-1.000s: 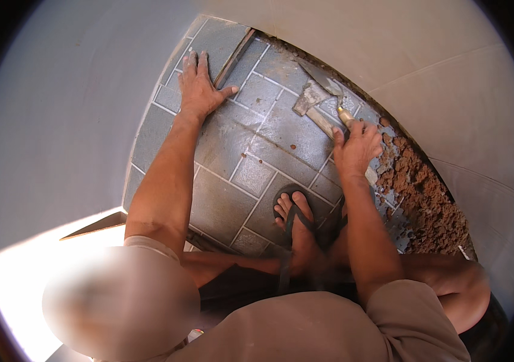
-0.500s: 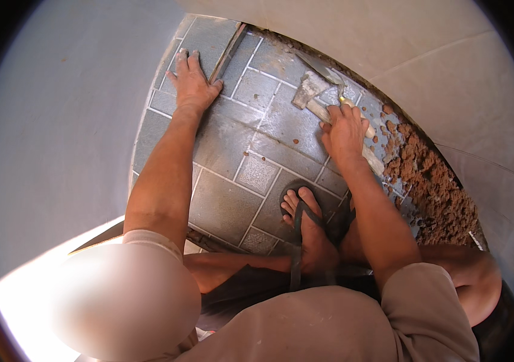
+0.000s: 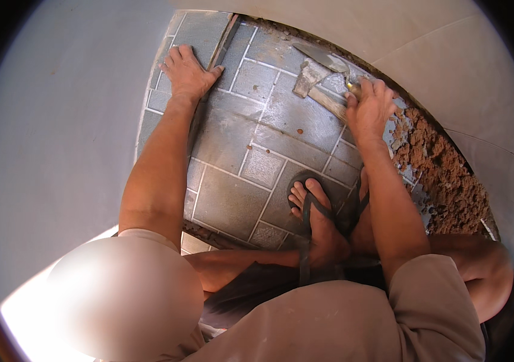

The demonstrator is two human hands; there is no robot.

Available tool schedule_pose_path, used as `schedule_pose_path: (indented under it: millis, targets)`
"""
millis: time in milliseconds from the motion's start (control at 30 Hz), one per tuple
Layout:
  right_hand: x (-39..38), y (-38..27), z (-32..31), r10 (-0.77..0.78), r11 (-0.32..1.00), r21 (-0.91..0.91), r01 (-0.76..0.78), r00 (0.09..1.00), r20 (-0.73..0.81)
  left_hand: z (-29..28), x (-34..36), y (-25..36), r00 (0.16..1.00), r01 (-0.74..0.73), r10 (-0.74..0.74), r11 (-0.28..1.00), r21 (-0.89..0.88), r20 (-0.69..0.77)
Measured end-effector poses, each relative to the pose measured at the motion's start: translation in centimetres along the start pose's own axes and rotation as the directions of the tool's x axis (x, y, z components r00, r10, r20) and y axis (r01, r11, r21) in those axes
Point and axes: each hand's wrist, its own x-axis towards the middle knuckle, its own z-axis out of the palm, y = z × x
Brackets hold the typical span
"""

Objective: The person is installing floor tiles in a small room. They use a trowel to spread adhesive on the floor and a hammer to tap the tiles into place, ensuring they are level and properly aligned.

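My left hand [image 3: 186,77] lies on a grey patterned tile at the far left, fingers apart and holding nothing. Its thumb reaches over a narrow brown-edged strip [image 3: 223,41] that runs along the tile's side. On the right, my right hand [image 3: 370,113] closes round the handle of a pointed trowel [image 3: 324,58]. The trowel's blade points away to the far left, and its grip is mostly covered by my fingers. Just beside it lies a hammer [image 3: 310,79] with a pale, dirt-crusted head; its wooden handle runs toward my right hand.
Grey floor tiles [image 3: 227,199] with white joints spread below me. Reddish broken soil [image 3: 432,169] lines the right edge, beside a beige wall [image 3: 450,72]. A pale wall [image 3: 70,120] rises on the left. My sandalled foot [image 3: 317,211] stands on the tiles.
My right hand has moved away and to the right, from beside the hammer and trowel handles to a hold on the trowel. The left hand stays on the tile.
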Motion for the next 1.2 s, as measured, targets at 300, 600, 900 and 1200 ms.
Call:
schedule_pose_path:
  millis: [300, 600, 900, 1200]
  targets:
    - [-2.3, -2.7, 0.8, -0.154, 0.988, 0.058, 0.144, 0.951, 0.269, 2.0, 1.2, -2.1, 0.965, -0.189, 0.177, 0.981, -0.046, -0.193]
    - [0.8, -7.6, -4.9, -0.121, 0.859, 0.464, -0.217, 0.794, 0.595, 1.5, 1.6, -2.2, 0.986, -0.122, 0.11, 0.988, -0.094, -0.127]
    - [0.5, -11.4, -6.1, 0.124, 0.401, 0.754, -0.52, 0.846, 0.518, 2.0, 1.9, -2.5, 0.976, -0.159, 0.146, 0.985, -0.072, -0.16]
    - [-0.6, -12.9, -8.2, 0.156, -0.012, 0.916, -0.401, 0.904, 0.398, 1.7, 1.9, -2.4, 0.98, -0.145, 0.124, 0.981, -0.129, -0.158]
